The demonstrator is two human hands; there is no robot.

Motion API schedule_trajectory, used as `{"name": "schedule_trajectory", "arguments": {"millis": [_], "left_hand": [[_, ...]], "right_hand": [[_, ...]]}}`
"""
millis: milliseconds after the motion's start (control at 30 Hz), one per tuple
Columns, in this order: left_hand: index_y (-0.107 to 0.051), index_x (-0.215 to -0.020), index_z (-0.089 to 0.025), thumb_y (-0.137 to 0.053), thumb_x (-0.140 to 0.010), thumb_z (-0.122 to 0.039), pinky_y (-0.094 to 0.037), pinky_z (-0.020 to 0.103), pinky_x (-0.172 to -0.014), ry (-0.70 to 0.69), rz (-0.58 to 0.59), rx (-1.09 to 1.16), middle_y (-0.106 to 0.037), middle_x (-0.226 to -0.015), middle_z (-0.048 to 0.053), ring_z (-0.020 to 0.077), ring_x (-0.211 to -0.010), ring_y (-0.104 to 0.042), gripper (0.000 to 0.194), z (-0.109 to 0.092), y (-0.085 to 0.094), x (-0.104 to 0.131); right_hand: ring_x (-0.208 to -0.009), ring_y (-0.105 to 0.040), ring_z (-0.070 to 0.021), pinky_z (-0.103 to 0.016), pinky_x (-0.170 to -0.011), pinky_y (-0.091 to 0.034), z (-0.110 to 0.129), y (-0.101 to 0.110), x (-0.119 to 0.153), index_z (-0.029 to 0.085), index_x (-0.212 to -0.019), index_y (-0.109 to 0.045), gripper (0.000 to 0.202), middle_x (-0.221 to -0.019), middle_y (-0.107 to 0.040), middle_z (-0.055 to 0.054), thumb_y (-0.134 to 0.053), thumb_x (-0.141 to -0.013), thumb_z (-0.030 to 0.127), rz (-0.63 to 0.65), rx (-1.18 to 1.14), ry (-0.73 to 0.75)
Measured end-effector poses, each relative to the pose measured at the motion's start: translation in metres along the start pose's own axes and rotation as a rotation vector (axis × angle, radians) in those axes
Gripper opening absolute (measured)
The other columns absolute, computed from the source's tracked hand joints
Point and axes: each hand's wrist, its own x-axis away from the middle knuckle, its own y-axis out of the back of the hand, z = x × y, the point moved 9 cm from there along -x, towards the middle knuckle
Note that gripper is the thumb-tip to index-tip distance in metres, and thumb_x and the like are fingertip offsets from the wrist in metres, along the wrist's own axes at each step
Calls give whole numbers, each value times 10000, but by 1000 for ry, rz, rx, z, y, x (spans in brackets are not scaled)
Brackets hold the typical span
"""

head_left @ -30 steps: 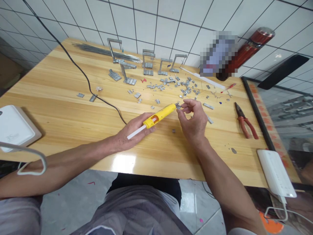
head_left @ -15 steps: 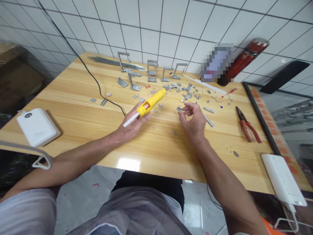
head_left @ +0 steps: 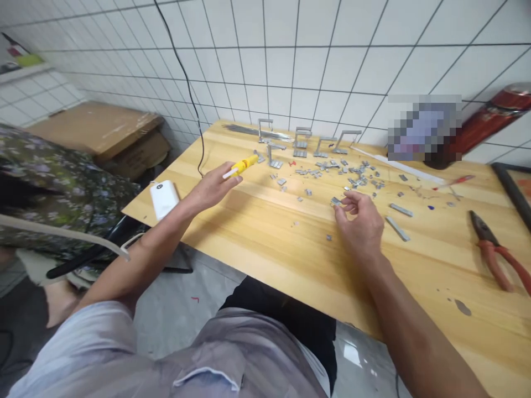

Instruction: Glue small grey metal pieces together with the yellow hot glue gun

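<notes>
My left hand (head_left: 215, 187) is closed around a yellow glue gun (head_left: 244, 165), held above the table's left part. A white glue stick (head_left: 229, 173) pokes out of its back end. Over the middle of the table, my right hand (head_left: 362, 220) has its fingers loosely curled, with a gap between thumb and forefinger. Right at those fingertips is a small grey metal piece (head_left: 336, 202); whether they touch it is unclear. Several grey frame-like stands, such as one upright stand (head_left: 274, 156), stand toward the wall. Small grey scraps (head_left: 360, 176) lie scattered in front of them.
Red-handled pliers (head_left: 493, 254) lie at the right, near two grey strips (head_left: 398, 229). A white power bank (head_left: 164, 199) sits at the left edge. Thin rods (head_left: 253, 132) lie at the back; a red flask (head_left: 481, 127) leans there. Another person's patterned clothing (head_left: 62, 171) shows left.
The view has swung left, showing more of the room there. My left hand has carried the glue gun left and away from me. My right hand stays by the same small grey piece.
</notes>
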Motion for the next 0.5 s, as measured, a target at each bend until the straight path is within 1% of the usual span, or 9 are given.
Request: {"name": "schedule_trajectory", "arguments": {"millis": [67, 133, 233, 367, 500], "left_hand": [[-651, -1097, -216, -573, -1027, -581, -480, 348, -806, 62, 61, -70, -683, -975, 36, 229, -878, -643, 380, 16, 5, 10], [-645, -1098, -216, -555, -1014, -591, -473, 358, -821, 111, 97, -124, -685, -979, 43, 246, -893, -651, 395, 30, 7, 17], [-659, -1104, -213, -536, -1012, -586, -485, 375, -849, 168, 135, -190, -695, -1003, 63, 272, -931, -668, 403, 46, 7, 20], [-688, -1195, -196, -533, -1025, -520, -520, 405, -907, 220, 134, -226, -731, -1064, 91, 298, -983, -704, 397, 62, 3, 16], [-698, -1245, -185, -513, -1043, -520, -544, 436, -960, 216, 83, -235, -767, -1157, 132, 334, -1067, -719, 432, 72, -2, 15]], "right_hand": [[-862, -764, -251, -466, -895, -652, 1, 0, 1, 252, -1240, -705, 332, -1024, -815, -60, -704, -922, 346, 2, -3, 3], [-863, -765, -254, -469, -891, -643, 1, 0, 2, 245, -1241, -712, 337, -1021, -817, -66, -706, -924, 358, 0, -2, -3], [-858, -757, -256, -468, -870, -629, 0, -1, 4, 247, -1233, -714, 333, -1018, -819, -70, -703, -920, 361, 7, 13, -31], [-843, -756, -260, -476, -855, -627, 3, 0, 4, 245, -1213, -725, 337, -1006, -824, -72, -695, -903, 374, 19, 13, -45], [-831, -755, -262, -480, -842, -629, 4, 1, 4, 247, -1194, -741, 350, -990, -828, -70, -708, -877, 391, 18, 8, -77]]}}
